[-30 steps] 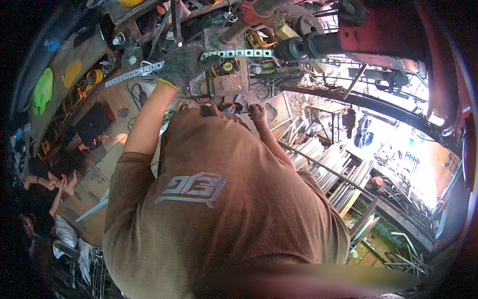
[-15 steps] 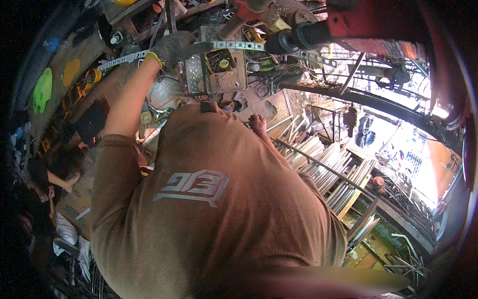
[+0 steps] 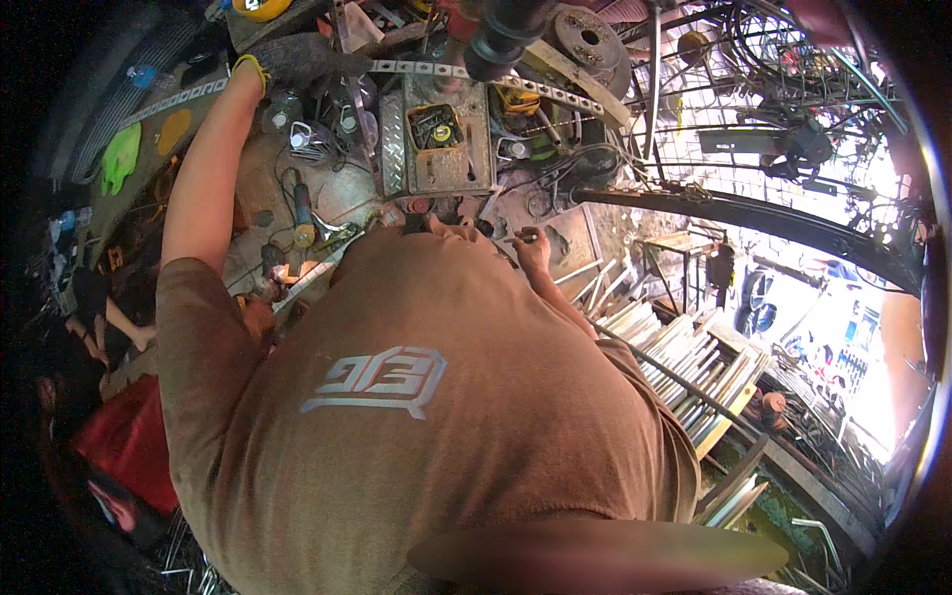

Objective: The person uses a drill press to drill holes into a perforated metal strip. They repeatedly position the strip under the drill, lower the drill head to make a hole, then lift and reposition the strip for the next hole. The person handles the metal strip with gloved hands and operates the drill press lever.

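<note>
In front of you, a metal platform (image 3: 454,176) — diamond-patterned along its left side — carries a yellow-edged tray (image 3: 415,129) of small parts. On your floor (image 3: 342,190) lies a handheld power tool (image 3: 302,210).

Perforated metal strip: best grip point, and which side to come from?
I'd take the perforated metal strip by its bare stretch left of the gloved left hand, coming from the wearer's near side and pinching across both long edges. It's long and narrow; right of the glove, the dark cylindrical part overlaps it in view, likely leaving less room.
</note>
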`<state>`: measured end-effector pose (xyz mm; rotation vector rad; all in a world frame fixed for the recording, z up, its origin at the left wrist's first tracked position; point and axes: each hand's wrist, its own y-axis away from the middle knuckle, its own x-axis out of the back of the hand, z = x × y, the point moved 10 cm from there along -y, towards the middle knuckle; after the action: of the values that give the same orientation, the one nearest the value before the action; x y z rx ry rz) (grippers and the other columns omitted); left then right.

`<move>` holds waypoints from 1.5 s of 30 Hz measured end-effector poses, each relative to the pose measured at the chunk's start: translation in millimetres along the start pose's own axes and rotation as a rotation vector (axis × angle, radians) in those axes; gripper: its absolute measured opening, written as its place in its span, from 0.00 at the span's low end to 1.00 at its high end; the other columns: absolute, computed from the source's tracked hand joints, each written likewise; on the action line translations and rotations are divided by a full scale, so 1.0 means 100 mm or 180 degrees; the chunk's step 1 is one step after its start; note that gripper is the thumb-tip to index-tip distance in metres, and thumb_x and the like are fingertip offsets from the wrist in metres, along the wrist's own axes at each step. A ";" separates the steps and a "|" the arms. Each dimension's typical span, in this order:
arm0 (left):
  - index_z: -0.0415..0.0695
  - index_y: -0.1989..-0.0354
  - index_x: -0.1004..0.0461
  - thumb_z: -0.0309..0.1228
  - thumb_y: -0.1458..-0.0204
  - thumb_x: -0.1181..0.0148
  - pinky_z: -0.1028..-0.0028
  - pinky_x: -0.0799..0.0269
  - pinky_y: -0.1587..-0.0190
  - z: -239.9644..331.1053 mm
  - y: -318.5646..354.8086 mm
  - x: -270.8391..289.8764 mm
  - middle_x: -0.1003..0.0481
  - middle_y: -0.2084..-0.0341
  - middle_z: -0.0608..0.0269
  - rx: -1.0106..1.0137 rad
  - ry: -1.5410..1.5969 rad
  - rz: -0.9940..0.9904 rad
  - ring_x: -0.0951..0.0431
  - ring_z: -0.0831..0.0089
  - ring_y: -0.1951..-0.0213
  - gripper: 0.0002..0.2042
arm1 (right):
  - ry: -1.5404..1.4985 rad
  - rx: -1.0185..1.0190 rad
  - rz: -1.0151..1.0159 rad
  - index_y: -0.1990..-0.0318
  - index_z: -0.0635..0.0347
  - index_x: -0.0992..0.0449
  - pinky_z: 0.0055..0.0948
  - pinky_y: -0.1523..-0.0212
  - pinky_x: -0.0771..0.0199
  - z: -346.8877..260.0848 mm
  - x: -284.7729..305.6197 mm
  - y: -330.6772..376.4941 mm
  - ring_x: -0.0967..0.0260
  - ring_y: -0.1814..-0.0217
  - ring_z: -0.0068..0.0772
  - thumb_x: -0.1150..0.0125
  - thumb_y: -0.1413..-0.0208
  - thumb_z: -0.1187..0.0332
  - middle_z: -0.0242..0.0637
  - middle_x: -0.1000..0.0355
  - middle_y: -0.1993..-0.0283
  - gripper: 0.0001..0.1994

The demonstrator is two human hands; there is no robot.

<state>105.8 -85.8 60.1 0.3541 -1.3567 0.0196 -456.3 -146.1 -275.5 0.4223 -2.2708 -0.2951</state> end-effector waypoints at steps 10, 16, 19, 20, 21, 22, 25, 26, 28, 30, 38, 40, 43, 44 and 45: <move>0.41 0.60 0.22 0.56 0.49 0.44 0.58 0.26 0.59 0.28 0.31 0.22 0.22 0.64 0.45 0.0432 -0.0339 0.0248 0.21 0.49 0.62 0.26 | 0.0539 0.0284 -0.0444 0.62 0.61 0.22 0.42 0.58 0.26 0.30 0.33 -0.34 0.24 0.59 0.50 0.39 0.46 0.59 0.49 0.22 0.64 0.14; 0.41 0.60 0.22 0.53 0.49 0.43 0.57 0.26 0.59 0.44 0.36 0.35 0.22 0.64 0.45 0.0604 -0.0503 0.0347 0.21 0.49 0.63 0.24 | -0.0291 -0.0605 -0.0476 0.59 0.62 0.26 0.36 0.65 0.27 0.82 0.39 -0.26 0.23 0.64 0.37 0.43 0.40 0.56 0.42 0.26 0.72 0.16; 0.41 0.60 0.22 0.52 0.49 0.42 0.57 0.26 0.59 0.49 0.39 0.42 0.22 0.65 0.45 0.0616 -0.0557 0.0410 0.21 0.49 0.63 0.24 | -0.0582 -0.0551 -0.0576 0.60 0.63 0.27 0.32 0.71 0.28 0.95 0.38 -0.26 0.25 0.74 0.31 0.42 0.41 0.58 0.39 0.28 0.75 0.15; 0.41 0.60 0.22 0.52 0.49 0.42 0.57 0.26 0.59 0.50 0.40 0.44 0.22 0.65 0.45 0.0617 -0.0582 0.0438 0.21 0.49 0.63 0.23 | -0.0513 -0.0766 -0.0645 0.57 0.62 0.27 0.33 0.70 0.27 1.05 0.36 -0.24 0.24 0.74 0.32 0.43 0.40 0.58 0.41 0.27 0.73 0.15; 0.41 0.59 0.23 0.51 0.49 0.42 0.57 0.26 0.59 0.52 0.42 0.46 0.22 0.65 0.45 0.0623 -0.0586 0.0487 0.21 0.49 0.63 0.23 | -0.0744 -0.0796 -0.0669 0.58 0.63 0.27 0.32 0.73 0.27 1.08 0.36 -0.25 0.25 0.78 0.33 0.43 0.41 0.58 0.40 0.27 0.75 0.15; 0.41 0.59 0.23 0.51 0.49 0.42 0.57 0.26 0.59 0.54 0.45 0.46 0.22 0.65 0.45 0.0617 -0.0597 0.0538 0.21 0.49 0.63 0.23 | -0.0792 -0.0738 -0.0643 0.58 0.63 0.27 0.31 0.74 0.27 1.08 0.36 -0.28 0.25 0.79 0.33 0.43 0.41 0.58 0.39 0.27 0.76 0.15; 0.41 0.59 0.23 0.50 0.49 0.41 0.57 0.26 0.60 0.59 0.55 0.44 0.22 0.65 0.45 0.0614 -0.0567 0.0754 0.22 0.49 0.63 0.22 | -0.0805 -0.0743 -0.0482 0.58 0.63 0.27 0.30 0.73 0.27 1.06 0.40 -0.34 0.25 0.77 0.32 0.43 0.41 0.58 0.35 0.29 0.80 0.15; 0.41 0.59 0.23 0.49 0.49 0.41 0.57 0.26 0.60 0.59 0.58 0.42 0.22 0.65 0.45 0.0633 -0.0553 0.0817 0.22 0.49 0.63 0.22 | -0.0780 -0.0519 -0.0463 0.58 0.63 0.27 0.29 0.71 0.28 0.95 0.39 -0.38 0.25 0.75 0.31 0.43 0.41 0.58 0.36 0.28 0.79 0.15; 0.41 0.59 0.23 0.48 0.49 0.40 0.56 0.26 0.60 0.53 0.62 0.34 0.22 0.65 0.44 0.0791 -0.0552 0.0788 0.22 0.48 0.63 0.21 | -0.0579 -0.0353 -0.0362 0.58 0.64 0.27 0.28 0.68 0.28 0.74 0.40 -0.43 0.26 0.71 0.29 0.43 0.40 0.59 0.37 0.26 0.75 0.15; 0.43 0.65 0.20 0.61 0.53 0.43 0.57 0.26 0.60 0.41 0.60 0.24 0.21 0.69 0.46 0.1056 -0.0618 0.0676 0.20 0.49 0.64 0.28 | -0.1052 0.0125 -0.0193 0.59 0.65 0.26 0.30 0.65 0.29 0.29 0.44 -0.44 0.29 0.67 0.26 0.44 0.39 0.60 0.39 0.24 0.68 0.14; 0.50 0.64 0.17 0.65 0.54 0.44 0.57 0.27 0.66 0.35 0.67 -0.25 0.21 0.75 0.47 0.0916 -0.0105 0.1401 0.20 0.51 0.70 0.30 | 0.0288 0.1868 0.0227 0.54 0.66 0.27 0.32 0.55 0.29 -2.34 1.10 -0.05 0.26 0.57 0.40 0.44 0.38 0.67 0.46 0.25 0.59 0.11; 0.49 0.63 0.17 0.64 0.53 0.44 0.58 0.27 0.66 0.38 0.63 -0.28 0.21 0.76 0.48 0.0700 -0.0247 0.1477 0.20 0.52 0.70 0.29 | 0.0290 0.2403 0.0471 0.53 0.65 0.27 0.33 0.54 0.29 -2.93 1.32 0.22 0.26 0.55 0.45 0.43 0.39 0.70 0.48 0.26 0.57 0.10; 0.50 0.59 0.18 0.63 0.51 0.45 0.58 0.27 0.66 0.29 0.55 -0.32 0.20 0.74 0.50 0.0820 -0.0584 0.1140 0.20 0.52 0.70 0.28 | -0.0315 0.2737 0.0548 0.55 0.64 0.27 0.35 0.50 0.28 -3.48 1.53 0.48 0.27 0.52 0.48 0.44 0.41 0.77 0.48 0.27 0.54 0.08; 0.50 0.59 0.18 0.62 0.51 0.45 0.58 0.27 0.66 0.29 0.54 -0.28 0.20 0.74 0.51 0.0764 -0.0384 0.1230 0.19 0.52 0.70 0.28 | -0.0433 0.2899 0.0645 0.56 0.64 0.27 0.35 0.50 0.28 -3.62 1.59 0.55 0.27 0.52 0.48 0.45 0.41 0.78 0.47 0.27 0.55 0.07; 0.50 0.59 0.18 0.62 0.51 0.45 0.58 0.27 0.66 0.28 0.55 -0.27 0.20 0.73 0.52 0.0751 -0.0261 0.1226 0.19 0.53 0.70 0.28 | -0.0557 0.3051 0.0732 0.56 0.64 0.27 0.35 0.50 0.28 -3.73 1.63 0.62 0.27 0.51 0.48 0.45 0.41 0.78 0.47 0.26 0.55 0.07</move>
<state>60.9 -36.4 51.8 0.2881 -1.4911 0.4929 -294.0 -181.7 100.9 0.6104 -2.4795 0.9440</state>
